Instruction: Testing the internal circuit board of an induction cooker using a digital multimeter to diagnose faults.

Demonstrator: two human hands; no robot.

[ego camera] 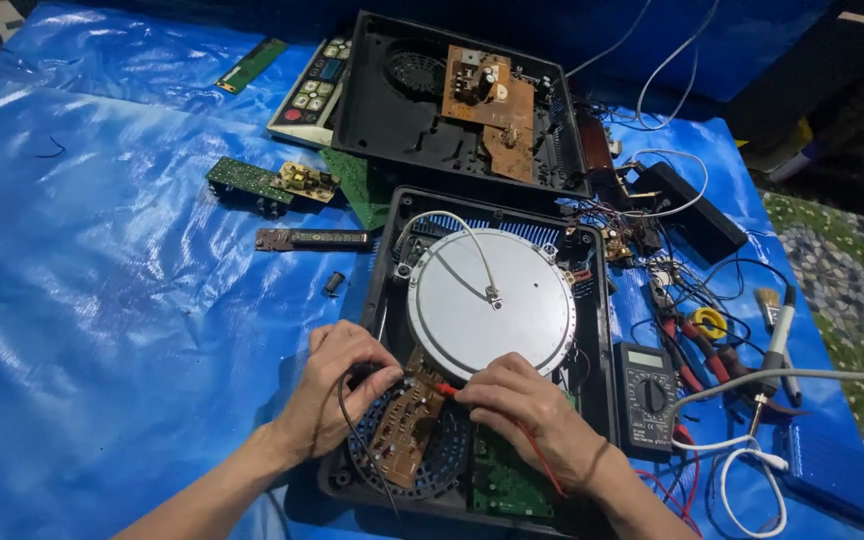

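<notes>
Where hands [432,405] meet, probe tips hidden

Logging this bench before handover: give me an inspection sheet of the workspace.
Surface: crinkled blue plastic tarp.
Job's things: open black cooker housing with round silver coil disc; brown circuit board under both probes.
Clutter: second black housing, green boards, dark multimeter, red-handled pliers, soldering iron.
Grippers: left hand holds black probe on board; right hand holds red probe.
Cables: white cord, loose tangled wires.
Surroundings: patterned floor to the right.
</notes>
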